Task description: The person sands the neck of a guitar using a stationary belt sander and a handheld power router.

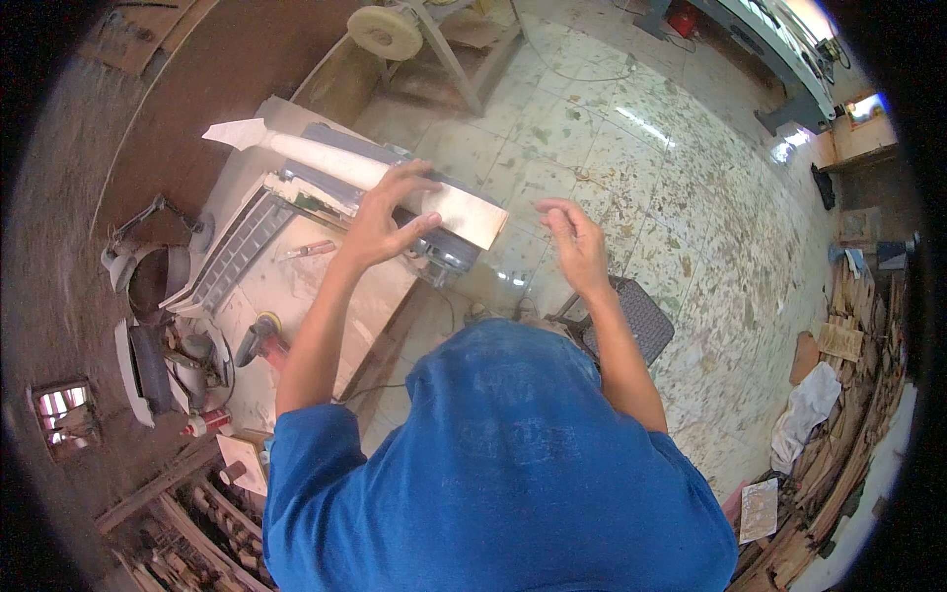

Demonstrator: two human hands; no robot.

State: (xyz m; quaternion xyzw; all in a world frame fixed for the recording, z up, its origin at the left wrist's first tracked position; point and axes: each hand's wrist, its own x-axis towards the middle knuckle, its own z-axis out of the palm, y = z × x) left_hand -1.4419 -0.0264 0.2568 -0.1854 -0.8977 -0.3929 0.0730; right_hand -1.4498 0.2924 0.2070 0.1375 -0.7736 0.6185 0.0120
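A long pale wooden guitar neck (330, 158), with a flared headstock at its far-left end, lies across a dark bench machine (449, 252) at the table's edge. My left hand (390, 212) is closed over the neck near its wide, squared end. Its fingers lie on the far side and its thumb on the near side. To the right of that end, my right hand (574, 237) hovers apart from the wood. Its fingers are loosely bent with nothing visible between them.
On the table (365, 316) are a round-padded power sander (261, 340) and a slim hand tool (308, 251). A dark stool (631, 321) stands below my right forearm. A wheeled machine (385, 32) is at the far side. Scrap wood (838, 424) lines the right wall.
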